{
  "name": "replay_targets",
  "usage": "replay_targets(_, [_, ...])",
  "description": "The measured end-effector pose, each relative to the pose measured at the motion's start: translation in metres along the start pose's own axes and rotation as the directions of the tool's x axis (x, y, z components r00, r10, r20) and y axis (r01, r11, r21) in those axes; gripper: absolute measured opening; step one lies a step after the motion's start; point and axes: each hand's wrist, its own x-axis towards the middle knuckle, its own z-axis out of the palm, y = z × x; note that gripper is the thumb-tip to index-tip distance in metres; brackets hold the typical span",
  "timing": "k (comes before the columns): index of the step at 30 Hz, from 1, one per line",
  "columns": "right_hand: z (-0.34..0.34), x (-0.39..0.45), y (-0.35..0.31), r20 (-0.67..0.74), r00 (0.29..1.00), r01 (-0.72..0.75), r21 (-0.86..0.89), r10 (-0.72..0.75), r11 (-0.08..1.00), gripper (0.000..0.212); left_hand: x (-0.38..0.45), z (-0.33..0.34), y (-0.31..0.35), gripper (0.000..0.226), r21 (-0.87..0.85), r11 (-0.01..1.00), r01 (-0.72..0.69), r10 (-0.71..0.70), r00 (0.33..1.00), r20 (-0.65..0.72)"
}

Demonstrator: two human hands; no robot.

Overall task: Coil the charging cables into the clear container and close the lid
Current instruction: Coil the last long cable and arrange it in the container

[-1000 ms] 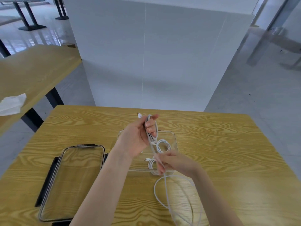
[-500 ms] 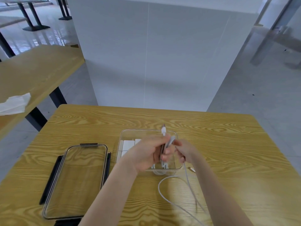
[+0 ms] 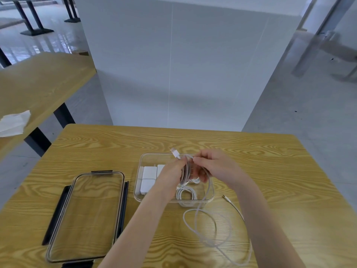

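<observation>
Wooden table [image 3: 270,171]: cable [image 3: 186,172] wound round left hand [image 3: 172,171], over container [image 3: 140,190].

bright soft daylight | floor glare far left | wide-angle edge distortion

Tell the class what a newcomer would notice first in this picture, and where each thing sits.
First, the two hands meeting over the clear container at the table's middle: the left hand grips a bundle of white cable, the right hand pinches a strand. The rest of that cable loops loose on the wooden table nearer the person. The lid lies flat to the container's left.
</observation>
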Motion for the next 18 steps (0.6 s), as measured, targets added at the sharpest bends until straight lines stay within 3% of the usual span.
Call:
replay_targets(3, [0.003, -0.004, 0.002, 0.111, 0.994, -0.003, 0.060, -0.004, 0.998, 0.026, 0.003, -0.004, -0.001, 0.034, -0.105, 0.994, 0.004, -0.006, 1.000, -0.024])
replay_targets(7, [0.008, -0.002, 0.018, 0.223, 0.975, -0.009, 0.071, -0.007, 0.997, 0.026, 0.000, -0.009, 0.006, 0.043, -0.404, 0.911, 0.078, -0.015, 0.988, 0.156])
replay_targets(14, [0.018, 0.002, 0.041, 0.347, 0.938, -0.026, 0.028, 0.015, 0.999, 0.043, -0.003, -0.011, 0.012, 0.040, -0.596, 0.792, 0.133, -0.006, 0.977, 0.211])
replay_targets(18, [0.027, 0.009, 0.068, 0.468, 0.882, -0.069, 0.239, -0.053, 0.969, 0.056, -0.009, -0.015, 0.028, 0.039, -0.656, 0.741, 0.143, 0.062, 0.958, 0.279])
